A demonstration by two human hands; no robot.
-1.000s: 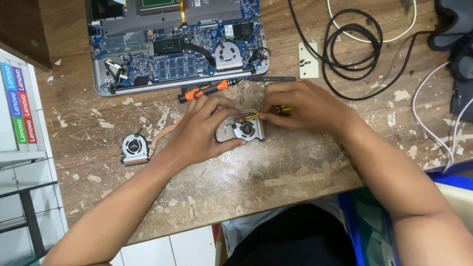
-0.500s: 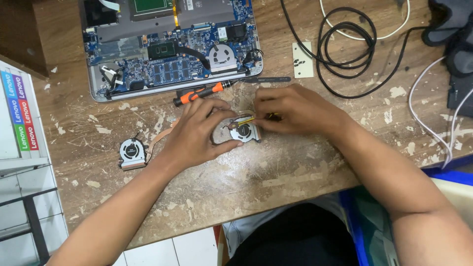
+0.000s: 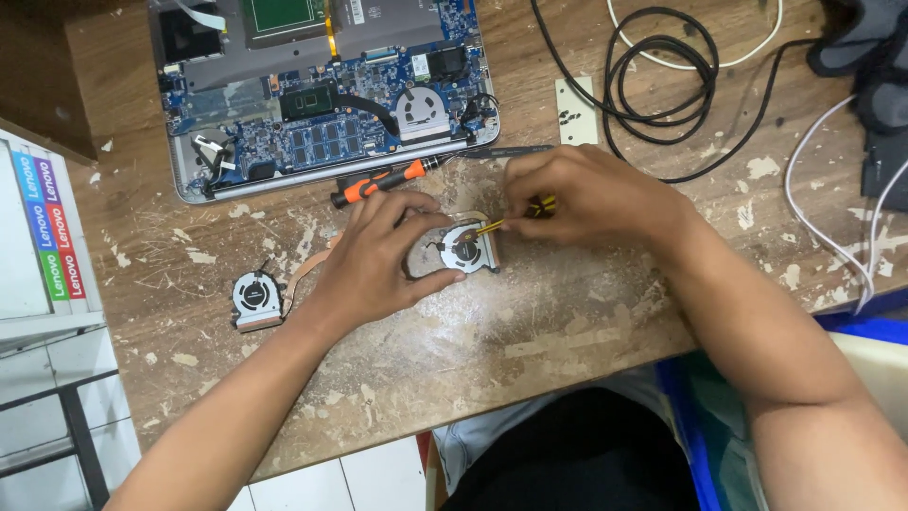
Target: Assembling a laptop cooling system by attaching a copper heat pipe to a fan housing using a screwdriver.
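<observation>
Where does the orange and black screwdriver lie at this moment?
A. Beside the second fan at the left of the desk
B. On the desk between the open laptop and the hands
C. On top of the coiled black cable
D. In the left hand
B: the orange and black screwdriver lies loose on the desk, just below the open laptop and above the left hand, which steadies a small fan.

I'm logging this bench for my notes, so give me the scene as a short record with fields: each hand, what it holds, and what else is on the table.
left hand: steadies a small cooling fan flat on the table
right hand: holds a yellow-handled tool, tip at the fan
second fan: lies apart, left of the left hand
screwdriver: orange and black, lying above the hands
laptop: opened, circuit board exposed
cables: black coil, upper right
table: worn wood
</observation>
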